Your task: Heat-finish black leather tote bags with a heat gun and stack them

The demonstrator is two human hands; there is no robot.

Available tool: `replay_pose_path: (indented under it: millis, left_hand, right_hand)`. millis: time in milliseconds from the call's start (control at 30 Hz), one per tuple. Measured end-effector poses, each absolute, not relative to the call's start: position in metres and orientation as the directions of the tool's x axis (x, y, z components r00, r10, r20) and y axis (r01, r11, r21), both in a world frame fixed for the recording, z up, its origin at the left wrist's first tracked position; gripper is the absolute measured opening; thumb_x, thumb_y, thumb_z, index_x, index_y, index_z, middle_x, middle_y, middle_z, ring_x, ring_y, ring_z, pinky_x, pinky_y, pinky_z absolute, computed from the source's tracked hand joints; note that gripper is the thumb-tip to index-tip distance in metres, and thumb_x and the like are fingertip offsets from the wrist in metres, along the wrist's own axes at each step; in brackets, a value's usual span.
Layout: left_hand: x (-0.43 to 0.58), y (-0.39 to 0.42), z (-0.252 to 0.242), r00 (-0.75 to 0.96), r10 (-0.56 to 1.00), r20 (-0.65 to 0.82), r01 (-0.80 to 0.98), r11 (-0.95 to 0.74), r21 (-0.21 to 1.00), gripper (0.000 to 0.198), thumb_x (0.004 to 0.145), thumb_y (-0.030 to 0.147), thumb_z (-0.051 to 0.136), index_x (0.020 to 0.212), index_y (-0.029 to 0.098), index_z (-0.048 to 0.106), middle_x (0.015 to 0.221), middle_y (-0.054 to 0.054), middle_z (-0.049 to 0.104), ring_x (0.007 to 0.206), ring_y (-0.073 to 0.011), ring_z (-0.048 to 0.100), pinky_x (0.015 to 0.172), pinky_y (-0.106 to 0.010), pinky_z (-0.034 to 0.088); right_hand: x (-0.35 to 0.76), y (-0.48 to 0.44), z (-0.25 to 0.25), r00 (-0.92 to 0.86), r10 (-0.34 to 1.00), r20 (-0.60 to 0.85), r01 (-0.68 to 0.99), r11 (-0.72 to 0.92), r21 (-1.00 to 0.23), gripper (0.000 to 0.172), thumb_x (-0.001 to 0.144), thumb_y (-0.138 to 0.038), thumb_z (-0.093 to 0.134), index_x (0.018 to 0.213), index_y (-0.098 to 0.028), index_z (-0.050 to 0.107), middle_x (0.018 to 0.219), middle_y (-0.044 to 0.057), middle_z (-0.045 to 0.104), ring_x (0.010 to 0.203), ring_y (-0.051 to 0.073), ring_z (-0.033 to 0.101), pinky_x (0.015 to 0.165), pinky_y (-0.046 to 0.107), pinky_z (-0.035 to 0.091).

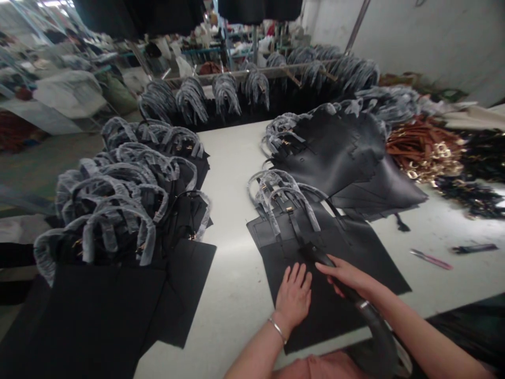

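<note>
A flat black leather bag panel (347,263) with wrapped handles (284,202) lies on the white table in front of me. My left hand (294,296) rests flat on the panel, fingers stretched out. My right hand (346,276) is closed around a long black tool (374,326) whose tip presses onto the panel near a black strap (300,237). A silver bracelet sits on my left wrist.
A large stack of black bags with wrapped handles (118,210) fills the left. More black panels (347,152) lie beyond. Brown straps with gold buckles (426,150) are heaped at the right. A pink-handled tool (432,259) lies on the white table (232,210).
</note>
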State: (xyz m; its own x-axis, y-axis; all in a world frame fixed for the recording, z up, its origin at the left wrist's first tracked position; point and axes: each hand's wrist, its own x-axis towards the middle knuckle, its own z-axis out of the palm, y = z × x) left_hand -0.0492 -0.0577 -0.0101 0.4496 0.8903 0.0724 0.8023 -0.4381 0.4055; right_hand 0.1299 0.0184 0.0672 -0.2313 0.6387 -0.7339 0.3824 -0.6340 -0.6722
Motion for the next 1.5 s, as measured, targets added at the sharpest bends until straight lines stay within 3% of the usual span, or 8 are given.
replay_pose_path:
  millis: [267, 467, 667, 800, 967, 1167, 1367, 1500]
  left_hand:
    - [-0.052, -0.059, -0.017, 0.458, 0.879, 0.136, 0.775, -0.469, 0.424, 0.049, 0.094, 0.032, 0.038, 0.141, 0.018, 0.039, 0.151, -0.008, 0.031, 0.142, -0.0254, 0.019, 0.117, -0.047, 0.02]
    - [-0.052, -0.058, -0.023, 0.459, 0.876, 0.147, 0.76, -0.472, 0.446, 0.048, 0.095, 0.034, 0.034, 0.139, 0.016, 0.041, 0.151, -0.009, 0.031, 0.142, -0.027, 0.017, 0.117, -0.049, 0.018]
    - [-0.054, -0.059, -0.023, 0.439, 0.884, 0.16, 0.755, -0.459, 0.469, 0.047, 0.096, 0.032, 0.033, 0.139, 0.017, 0.042, 0.151, -0.009, 0.031, 0.142, -0.0246, 0.018, 0.117, -0.046, 0.018]
    - [-0.055, -0.059, -0.023, 0.446, 0.878, 0.174, 0.751, -0.473, 0.461, 0.047, 0.095, 0.032, 0.035, 0.139, 0.016, 0.042, 0.151, -0.01, 0.03, 0.142, -0.0254, 0.018, 0.117, -0.046, 0.019]
    - [-0.055, -0.058, -0.022, 0.465, 0.867, 0.177, 0.769, -0.495, 0.404, 0.048, 0.096, 0.032, 0.035, 0.139, 0.015, 0.041, 0.151, -0.01, 0.032, 0.141, -0.0262, 0.021, 0.115, -0.047, 0.021]
    - [-0.053, -0.058, -0.019, 0.486, 0.862, 0.144, 0.797, -0.505, 0.331, 0.052, 0.093, 0.034, 0.04, 0.142, 0.016, 0.038, 0.152, -0.009, 0.028, 0.142, -0.0258, 0.019, 0.116, -0.046, 0.018]
    - [-0.051, -0.059, -0.018, 0.471, 0.869, 0.151, 0.811, -0.494, 0.313, 0.048, 0.094, 0.034, 0.039, 0.14, 0.018, 0.04, 0.153, -0.007, 0.027, 0.142, -0.0251, 0.019, 0.116, -0.046, 0.021]
    - [-0.048, -0.056, -0.015, 0.47, 0.871, 0.142, 0.821, -0.49, 0.293, 0.049, 0.093, 0.033, 0.041, 0.14, 0.018, 0.041, 0.152, -0.008, 0.029, 0.141, -0.0257, 0.021, 0.114, -0.048, 0.023]
  right_hand:
    - [0.12, 0.02, 0.069, -0.181, 0.63, -0.755, 0.455, -0.627, -0.632, 0.055, 0.077, -0.062, 0.06, 0.112, -0.022, 0.048, 0.052, -0.008, 0.051, 0.031, 0.01, 0.048, 0.028, 0.018, 0.037]
    - [0.097, 0.028, 0.064, -0.038, 0.787, -0.616, 0.468, -0.531, -0.707, 0.06, 0.078, -0.056, 0.063, 0.124, -0.024, 0.045, 0.054, -0.008, 0.052, 0.037, 0.011, 0.052, 0.033, 0.019, 0.04]
    - [0.133, 0.014, 0.091, 0.111, 0.786, -0.608, 0.439, -0.588, -0.679, 0.042, 0.08, -0.057, 0.059, 0.1, -0.022, 0.049, 0.057, -0.007, 0.05, 0.039, 0.009, 0.05, 0.036, 0.02, 0.04]
    - [0.16, -0.007, 0.093, 0.103, 0.679, -0.727, 0.366, -0.705, -0.607, 0.041, 0.08, -0.059, 0.06, 0.092, -0.022, 0.047, 0.054, -0.008, 0.049, 0.036, 0.008, 0.047, 0.033, 0.018, 0.036]
    - [0.164, 0.004, 0.081, 0.113, 0.635, -0.764, 0.32, -0.752, -0.577, 0.043, 0.077, -0.059, 0.064, 0.092, -0.023, 0.045, 0.054, -0.008, 0.051, 0.035, 0.009, 0.047, 0.032, 0.019, 0.038]
    - [0.167, 0.018, 0.079, 0.048, 0.666, -0.744, 0.319, -0.716, -0.621, 0.042, 0.076, -0.057, 0.066, 0.087, -0.023, 0.044, 0.052, -0.008, 0.05, 0.035, 0.008, 0.047, 0.032, 0.018, 0.038]
    - [0.185, 0.01, 0.069, -0.045, 0.66, -0.75, 0.43, -0.665, -0.611, 0.045, 0.076, -0.063, 0.061, 0.087, -0.022, 0.046, 0.051, -0.008, 0.05, 0.034, 0.009, 0.048, 0.031, 0.018, 0.037]
    - [0.173, 0.027, 0.063, -0.026, 0.748, -0.663, 0.504, -0.563, -0.654, 0.049, 0.079, -0.06, 0.058, 0.106, -0.02, 0.05, 0.053, -0.007, 0.051, 0.035, 0.011, 0.051, 0.032, 0.02, 0.039]
